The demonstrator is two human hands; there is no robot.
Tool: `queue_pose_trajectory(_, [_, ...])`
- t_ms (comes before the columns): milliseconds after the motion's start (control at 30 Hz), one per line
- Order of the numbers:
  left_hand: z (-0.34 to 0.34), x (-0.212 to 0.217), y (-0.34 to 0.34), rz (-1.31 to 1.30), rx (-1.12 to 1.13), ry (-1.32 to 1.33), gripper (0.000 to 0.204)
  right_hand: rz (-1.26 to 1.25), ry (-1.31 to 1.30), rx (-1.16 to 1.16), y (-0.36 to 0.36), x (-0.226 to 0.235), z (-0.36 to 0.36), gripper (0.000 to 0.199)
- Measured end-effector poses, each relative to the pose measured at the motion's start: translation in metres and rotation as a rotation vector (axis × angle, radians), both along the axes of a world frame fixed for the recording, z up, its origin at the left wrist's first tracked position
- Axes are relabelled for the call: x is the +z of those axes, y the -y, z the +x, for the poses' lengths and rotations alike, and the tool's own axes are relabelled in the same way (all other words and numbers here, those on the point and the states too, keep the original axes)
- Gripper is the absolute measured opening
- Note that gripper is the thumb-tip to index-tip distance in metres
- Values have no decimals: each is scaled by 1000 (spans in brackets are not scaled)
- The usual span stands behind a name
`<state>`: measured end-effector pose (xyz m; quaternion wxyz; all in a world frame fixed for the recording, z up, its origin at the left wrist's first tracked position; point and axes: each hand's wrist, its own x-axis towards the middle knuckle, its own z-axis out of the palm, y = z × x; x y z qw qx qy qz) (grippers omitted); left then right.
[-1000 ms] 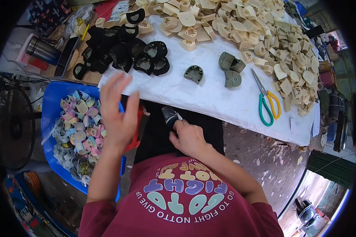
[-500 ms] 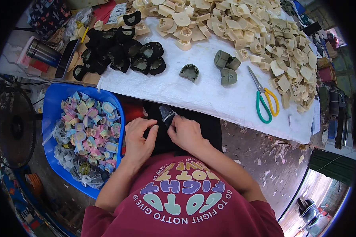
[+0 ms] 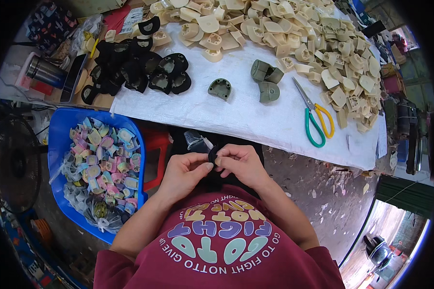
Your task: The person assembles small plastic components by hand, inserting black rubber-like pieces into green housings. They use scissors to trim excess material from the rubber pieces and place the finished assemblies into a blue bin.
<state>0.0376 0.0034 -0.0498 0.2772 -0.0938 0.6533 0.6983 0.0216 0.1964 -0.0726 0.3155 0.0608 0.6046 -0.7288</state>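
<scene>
Over my lap, my left hand (image 3: 184, 174) and my right hand (image 3: 242, 165) meet with fingertips pinched on a small black piece, apparently fabric (image 3: 212, 154). The fingers cover part of it, and it blends with the dark cloth beneath. Just beyond my hands, a clear plastic bag (image 3: 195, 140) with something white at its mouth lies on my lap. On the white-covered table (image 3: 178, 113) ahead sits an olive-green cup-shaped piece (image 3: 220, 89), hollow side showing. More olive pieces (image 3: 268, 91) cluster to its right.
Scissors with green and yellow handles (image 3: 314, 113) lie on the table's right part. A large heap of cream molded pieces (image 3: 352, 82) covers the back. Black-covered pieces (image 3: 173, 67) are piled left. A blue basin (image 3: 58, 159) of pastel pieces stands by a red stool (image 3: 155, 149).
My hands, apart before, have come together on the black piece. My left hand moved right; my right hand left the plastic bag. The view shifted slightly.
</scene>
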Motion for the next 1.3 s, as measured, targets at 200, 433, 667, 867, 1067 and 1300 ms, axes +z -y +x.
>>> queue_pose_trajectory(200, [-2, 5, -6, 96, 25, -26, 16, -14, -6, 24, -4, 1, -3, 12])
queue_pose_trajectory(433, [2, -34, -1, -180, 124, -50, 10, -322, -333, -353, -29, -5, 10, 12])
queue_pose_trajectory(667, [6, -39, 5, -736, -81, -347, 18, -733, -313, -729, -127, 22, 50, 21])
queue_pose_trajectory(867, [-3, -6, 15, -941, -256, -353, 25, -455, -370, -962, -167, 48, 63, 19])
queue_pose_trajectory(1067, [-84, 22, -8, -712, -33, -1107, 31, -80, -158, -678, -114, 66, 23, 45])
queue_pose_trajectory(1300, [-135, -2, -42, -363, -83, -979, 31, -54, -214, -535, -90, 69, 3, 16])
